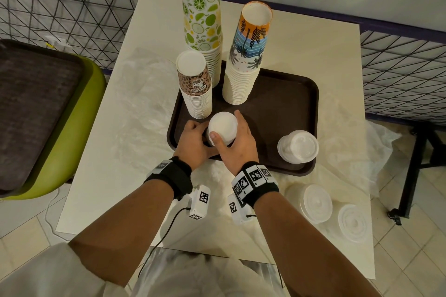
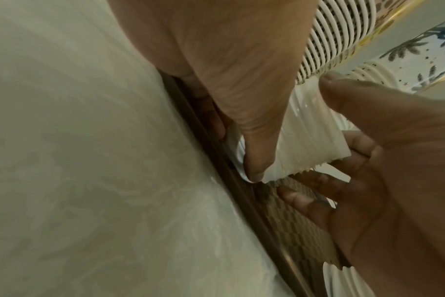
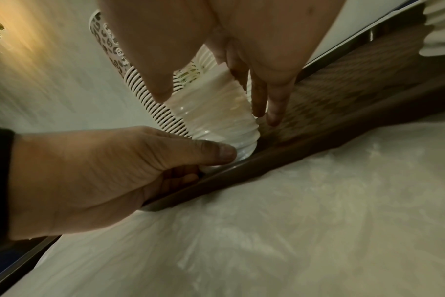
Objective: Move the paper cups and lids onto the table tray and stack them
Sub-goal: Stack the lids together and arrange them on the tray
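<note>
- Both forearms reach in from the near edge; the left hand (image 1: 193,138) curls around the base of a white stack of lids (image 1: 222,128), and the right hand (image 1: 235,142) wraps the stack's upper part, thumb on its near side.
- That stack stands at the near left edge of the dark tray (image 1: 289,103), so I judge it is being set down or steadied there.
- Already on the tray: the leopard-print cup stack (image 1: 195,84), the palm-print cup stack (image 1: 243,60), the lime-print cup stack (image 1: 205,19) behind them, and a second lid pile (image 1: 298,146).
- Left to move: two lid piles (image 1: 316,202) (image 1: 352,222) on the pale surface (image 1: 101,188), lying on clear plastic wrap (image 1: 142,94).
- Writing: the leopard cup bears a small label, too small to read; no brand is legible elsewhere.
</note>
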The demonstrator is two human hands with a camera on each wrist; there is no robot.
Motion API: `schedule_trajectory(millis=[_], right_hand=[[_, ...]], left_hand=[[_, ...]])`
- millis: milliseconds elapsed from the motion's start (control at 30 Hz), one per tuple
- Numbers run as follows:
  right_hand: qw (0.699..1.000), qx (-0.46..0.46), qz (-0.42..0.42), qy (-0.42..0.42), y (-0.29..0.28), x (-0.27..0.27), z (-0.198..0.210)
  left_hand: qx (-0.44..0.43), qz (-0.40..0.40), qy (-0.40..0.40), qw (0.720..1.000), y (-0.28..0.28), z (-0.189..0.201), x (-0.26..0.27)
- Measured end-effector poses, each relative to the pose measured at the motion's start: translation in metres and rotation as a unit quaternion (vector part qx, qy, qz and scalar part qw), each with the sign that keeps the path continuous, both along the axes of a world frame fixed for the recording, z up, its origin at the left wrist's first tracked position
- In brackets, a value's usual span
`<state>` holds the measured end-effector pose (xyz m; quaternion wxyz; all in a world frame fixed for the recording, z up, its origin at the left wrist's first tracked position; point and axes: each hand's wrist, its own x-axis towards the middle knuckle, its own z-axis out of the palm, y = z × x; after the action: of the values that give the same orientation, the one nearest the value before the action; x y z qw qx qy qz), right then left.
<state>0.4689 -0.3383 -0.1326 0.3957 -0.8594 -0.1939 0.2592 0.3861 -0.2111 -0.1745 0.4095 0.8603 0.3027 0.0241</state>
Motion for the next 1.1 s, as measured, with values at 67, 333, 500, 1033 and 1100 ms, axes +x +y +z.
schedule_trajectory(millis=[67, 333, 500, 1033, 1100], right_hand=[[1.0, 0.0, 0.001, -0.002, 0.0, 0.0, 0.0], [1.0, 0.011, -0.006, 0.0, -0.001, -0.002, 0.0], [0.999, 0.032, -0.029, 0.022, -0.002, -0.001, 0.005], [0.994, 0.095, -0.034, -0.043, -0.109, -0.047, 0.06], [0.993, 0.09, -0.047, -0.067, -0.146, -0.056, 0.061]], left_hand=[[0.0, -0.003, 0.001, 1.0, 0.0, 0.0, 0.0], [0.009, -0.009, -0.013, 1.0, 0.0, -0.002, -0.002], [0.009, -0.01, -0.003, 1.0, 0.001, -0.006, -0.003], [-0.055, -0.038, 0.063, 0.996, -0.052, 0.069, -0.095], [-0.086, -0.083, 0.073, 0.99, -0.071, 0.074, -0.093]])
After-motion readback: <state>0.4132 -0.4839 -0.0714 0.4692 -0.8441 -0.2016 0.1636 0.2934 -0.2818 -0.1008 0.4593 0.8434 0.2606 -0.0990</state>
